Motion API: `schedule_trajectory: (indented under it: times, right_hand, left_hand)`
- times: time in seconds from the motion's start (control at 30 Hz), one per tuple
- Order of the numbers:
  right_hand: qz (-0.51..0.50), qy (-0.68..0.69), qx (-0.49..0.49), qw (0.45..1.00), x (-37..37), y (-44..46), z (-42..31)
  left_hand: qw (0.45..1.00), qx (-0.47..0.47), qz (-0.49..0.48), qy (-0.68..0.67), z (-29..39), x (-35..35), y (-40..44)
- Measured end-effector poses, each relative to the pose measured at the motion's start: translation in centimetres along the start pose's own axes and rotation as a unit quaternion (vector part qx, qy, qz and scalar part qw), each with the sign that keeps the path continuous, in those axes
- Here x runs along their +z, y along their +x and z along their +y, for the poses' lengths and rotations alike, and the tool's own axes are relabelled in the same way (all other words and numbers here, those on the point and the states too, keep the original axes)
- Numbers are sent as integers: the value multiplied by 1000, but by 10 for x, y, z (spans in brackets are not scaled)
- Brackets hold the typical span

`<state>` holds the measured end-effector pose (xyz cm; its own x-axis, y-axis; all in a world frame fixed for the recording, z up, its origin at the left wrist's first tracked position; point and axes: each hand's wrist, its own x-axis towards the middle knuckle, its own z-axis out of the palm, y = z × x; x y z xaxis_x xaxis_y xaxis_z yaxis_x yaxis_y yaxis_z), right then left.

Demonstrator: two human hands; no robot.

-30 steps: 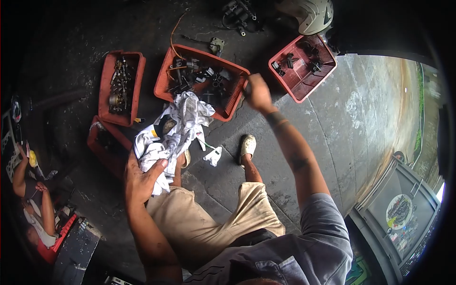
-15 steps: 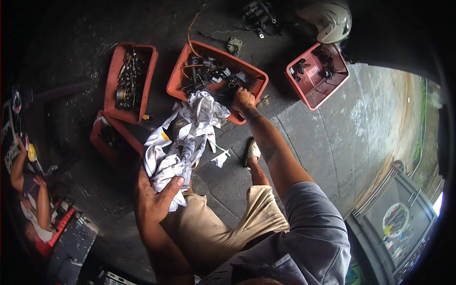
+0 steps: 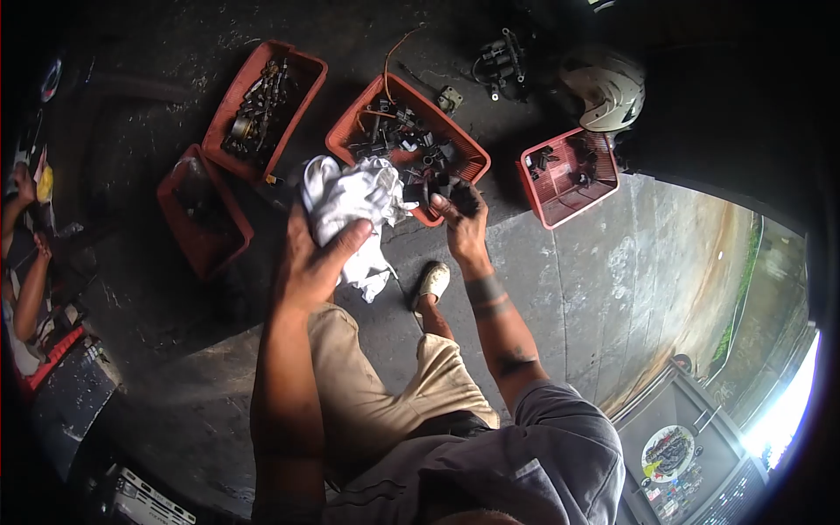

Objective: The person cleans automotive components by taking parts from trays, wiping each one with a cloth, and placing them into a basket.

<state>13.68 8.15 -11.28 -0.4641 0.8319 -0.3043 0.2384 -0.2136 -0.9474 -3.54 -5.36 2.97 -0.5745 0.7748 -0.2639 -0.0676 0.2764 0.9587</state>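
Note:
A crumpled white cloth with grey stains [image 3: 354, 206] is bunched in my left hand [image 3: 315, 267], its thumb pressed on top and a loose end hanging down. My right hand [image 3: 469, 232] is closed on a small dark part [image 3: 471, 199], at the near right rim of the middle red basket [image 3: 409, 92]. The part's exact kind cannot be made out. Inside that basket lie several black and metal mechanical parts [image 3: 398, 136]. The cloth overlaps the basket's near left side in view, and whether they touch is unclear.
Two more red baskets [image 3: 214, 131] [image 3: 166, 197] stand at left. A smaller red basket [image 3: 551, 219] stands at right, beside a white helmet [image 3: 610, 96]. Loose metal parts [image 3: 501, 66] lie on the floor behind. Another person's arm [image 3: 33, 289] shows at far left.
My right hand has come up out of the middle basket with a dark part. My left hand has raised the cloth, now more bunched. The view has shifted.

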Motion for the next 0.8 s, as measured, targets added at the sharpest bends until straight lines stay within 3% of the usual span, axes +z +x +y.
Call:
schedule_trajectory:
  times: [0.07, 0.13, 0.2, 0.27, 0.3, 0.33, 0.4, 0.53, 0.6, 0.67, 0.73, 0.8]
  right_hand:
    - [-35, 208, -43, 977, 4, -15, -41]
    - [-67, 242, -22, 968, 7, -25, -74]
    - [-64, 237, -74, 967, 18, -20, -93]
    - [-58, 278, -118, 952, 24, -11, -85]
    - [-47, 243, -130, 960, 23, -11, -93]
    - [-36, 207, -140, 968, 20, -13, -101]
    - [-41, 209, -142, 967, 18, -19, -111]
    - [-59, 131, -209, 967, 10, -9, -130]
    - [-109, 51, -329, 937, 6, 1, -131]
    - [-158, 66, -179, 969, -2, 2, -141]
    - [-193, 83, -205, 956, -1, 4, -147]
    - [-181, 85, -216, 956, 3, -2, -145]
  left_hand:
    - [959, -51, -34, -276, -23, 12, 0]
    - [870, -26, -7, -491, -7, 32, 2]
    - [879, 1, -84, -470, -20, 40, 6]
    - [977, 66, 21, -202, -11, 62, 10]
    - [947, 46, 10, -319, -4, 65, 14]
    - [928, -2, 82, -363, -10, 71, 18]
    - [846, -68, 12, -529, -15, 75, 28]
    - [828, -83, -95, -547, 11, 63, 18]
    - [830, -59, -67, -551, 9, 65, 21]
    - [880, -15, 14, -475, -1, 70, 26]
    - [906, 7, 107, -409, 11, 74, 27]
    - [894, 2, 107, -435, -3, 78, 35]
